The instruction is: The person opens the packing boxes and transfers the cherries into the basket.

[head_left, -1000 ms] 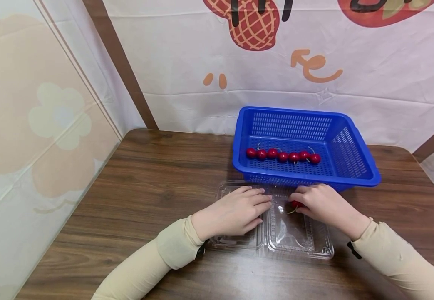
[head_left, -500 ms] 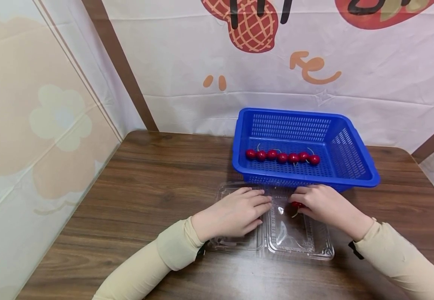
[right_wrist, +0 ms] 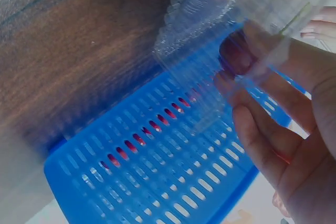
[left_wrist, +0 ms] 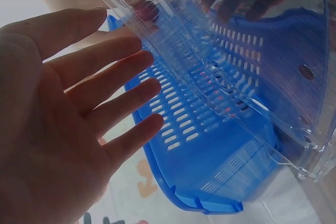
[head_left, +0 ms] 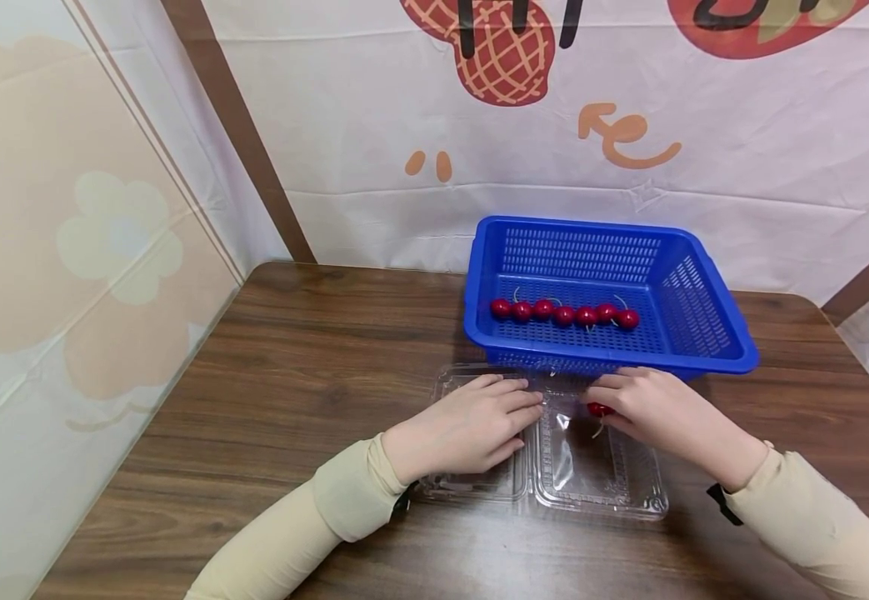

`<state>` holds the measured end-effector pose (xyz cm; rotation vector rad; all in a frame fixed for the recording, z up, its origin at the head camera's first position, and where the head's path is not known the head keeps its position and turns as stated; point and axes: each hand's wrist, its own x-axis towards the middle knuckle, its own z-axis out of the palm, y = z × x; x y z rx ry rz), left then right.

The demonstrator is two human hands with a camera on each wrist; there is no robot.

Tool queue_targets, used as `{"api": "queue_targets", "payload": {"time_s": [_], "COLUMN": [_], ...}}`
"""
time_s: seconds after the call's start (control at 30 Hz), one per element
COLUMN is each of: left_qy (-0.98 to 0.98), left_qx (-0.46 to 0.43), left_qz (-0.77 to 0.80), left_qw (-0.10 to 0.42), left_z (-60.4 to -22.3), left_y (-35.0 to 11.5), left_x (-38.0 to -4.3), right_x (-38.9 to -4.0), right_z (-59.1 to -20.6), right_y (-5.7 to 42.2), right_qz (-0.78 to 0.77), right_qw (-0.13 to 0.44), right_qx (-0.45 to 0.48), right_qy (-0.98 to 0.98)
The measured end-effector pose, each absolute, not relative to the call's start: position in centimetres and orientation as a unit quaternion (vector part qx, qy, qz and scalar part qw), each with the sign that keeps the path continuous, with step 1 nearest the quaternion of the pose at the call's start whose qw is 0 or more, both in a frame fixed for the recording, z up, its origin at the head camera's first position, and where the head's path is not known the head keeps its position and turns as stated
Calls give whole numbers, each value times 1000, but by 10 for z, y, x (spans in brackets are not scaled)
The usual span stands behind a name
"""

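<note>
A clear plastic clamshell box [head_left: 580, 487] lies opened flat on the table, its two halves side by side. Over the left half, my left hand [head_left: 464, 427] rests with fingers straight, right beside the middle fold. My right hand [head_left: 655, 408] pinches a red cherry [head_left: 600, 409] by its fruit above the far part of the right half, stem hanging toward me. In the right wrist view the cherry [right_wrist: 237, 53] sits between thumb and fingers, seen through the clear plastic. Behind the box, several more cherries [head_left: 564, 316] lie in a row inside a blue basket [head_left: 704, 300].
The basket's near rim stands close behind the box and the right hand's knuckles. Brown wooden table [head_left: 292, 358] stretches to the left and front. A printed white cloth [head_left: 374, 217] hangs behind the table.
My right hand has shifted slightly to the right with the cherry, and the stem has swung round. The left hand, box and basket stay as they were.
</note>
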<state>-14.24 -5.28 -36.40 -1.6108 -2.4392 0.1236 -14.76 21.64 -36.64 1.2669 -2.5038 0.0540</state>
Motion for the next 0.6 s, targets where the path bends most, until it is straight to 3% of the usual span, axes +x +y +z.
{"api": "queue_targets", "payload": {"time_s": [0.6], "left_qy": [-822], "left_qx": [-555], "left_qz": [39], "left_qw": [122], "left_z": [-365], "left_y": [-53], "left_x": [-143], "right_x": [-135], "right_z": [-348], "right_y": [211], "right_qz": [33], "right_qw": [223], "right_qx": [485], "right_qy": [-845]}}
